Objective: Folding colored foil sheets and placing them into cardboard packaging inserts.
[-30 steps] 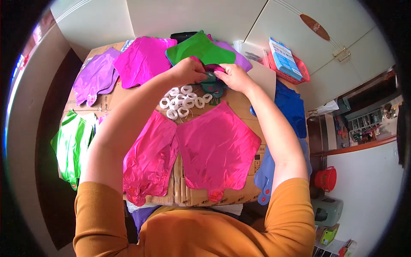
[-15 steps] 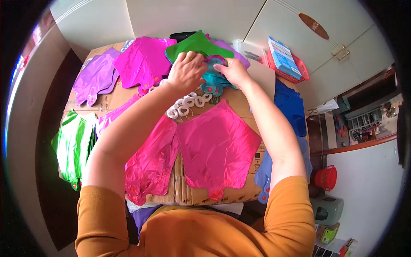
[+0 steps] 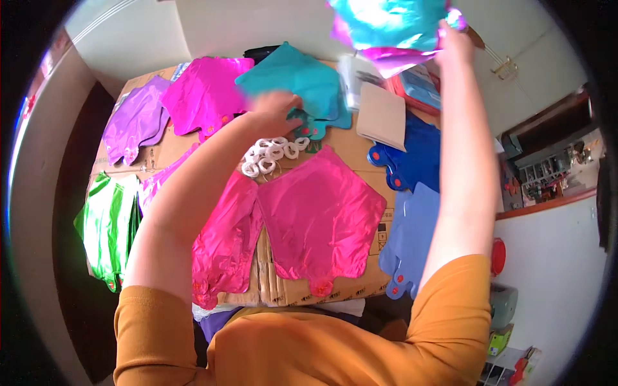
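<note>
At the upper right, my raised right hand (image 3: 456, 44) is closed on the edge of a bundle of flat foil balloons (image 3: 399, 29), shiny teal and magenta. My left hand (image 3: 278, 104) is motion-blurred at the near left edge of a teal foil balloon stack (image 3: 296, 71); its fingers are too smeared to read. Just in front of it lie several small white coils of ribbon (image 3: 265, 157). Nearest me are a large pink foil balloon (image 3: 322, 222) and another pink stack (image 3: 228, 238), the latter partly hidden by my left forearm.
Magenta (image 3: 206, 90), lilac (image 3: 138, 119) and green (image 3: 108, 225) foil stacks lie at left; dark blue (image 3: 418, 154) and pale blue (image 3: 412, 238) ones at right. A beige card (image 3: 382, 117) and red basket (image 3: 425, 100) stand back right, before white cabinets (image 3: 257, 22). Cardboard (image 3: 174, 151) covers the table.
My right hand has swung up and right from the teal stack, carrying a foil bundle. The green sheet on top is gone, leaving teal uppermost. My left hand has moved slightly down.
</note>
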Motion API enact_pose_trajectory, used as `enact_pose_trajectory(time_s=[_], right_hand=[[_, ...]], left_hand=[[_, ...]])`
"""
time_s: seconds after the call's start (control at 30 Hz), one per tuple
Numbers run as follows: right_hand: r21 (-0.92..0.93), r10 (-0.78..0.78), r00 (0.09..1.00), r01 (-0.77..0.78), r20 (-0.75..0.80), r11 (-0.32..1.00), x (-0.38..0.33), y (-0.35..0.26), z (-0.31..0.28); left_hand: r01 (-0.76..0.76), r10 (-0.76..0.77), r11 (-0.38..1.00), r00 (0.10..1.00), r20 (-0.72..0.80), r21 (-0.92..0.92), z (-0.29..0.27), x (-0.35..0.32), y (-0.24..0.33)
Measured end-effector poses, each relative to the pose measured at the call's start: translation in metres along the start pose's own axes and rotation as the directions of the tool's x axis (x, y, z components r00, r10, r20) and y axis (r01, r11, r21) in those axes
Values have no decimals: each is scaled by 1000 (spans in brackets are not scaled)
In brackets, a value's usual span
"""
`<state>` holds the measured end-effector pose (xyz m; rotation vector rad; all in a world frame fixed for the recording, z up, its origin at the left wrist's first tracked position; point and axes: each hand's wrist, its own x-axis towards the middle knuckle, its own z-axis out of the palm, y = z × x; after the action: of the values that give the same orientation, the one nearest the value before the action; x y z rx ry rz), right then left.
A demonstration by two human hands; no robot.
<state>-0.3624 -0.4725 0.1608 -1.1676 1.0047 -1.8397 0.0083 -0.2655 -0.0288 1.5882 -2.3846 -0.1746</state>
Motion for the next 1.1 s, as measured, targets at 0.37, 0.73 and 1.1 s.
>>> enact_pose_trajectory(time_s=[0.37,0.73,1.1], right_hand=[[-897,-436,793,309,426,-315,-141,-217,-156],[-890,-59,914,405,402,211,-305,16,-166],[-869,-77,954,294,288,399,-296,50,-132]], left_hand=[[-680,613,724,712,-342,-118,-14,18,97],[-849,849,528,527,29,-24,58,37,183],[-583,646,729,760,77,-358,30,58,162]])
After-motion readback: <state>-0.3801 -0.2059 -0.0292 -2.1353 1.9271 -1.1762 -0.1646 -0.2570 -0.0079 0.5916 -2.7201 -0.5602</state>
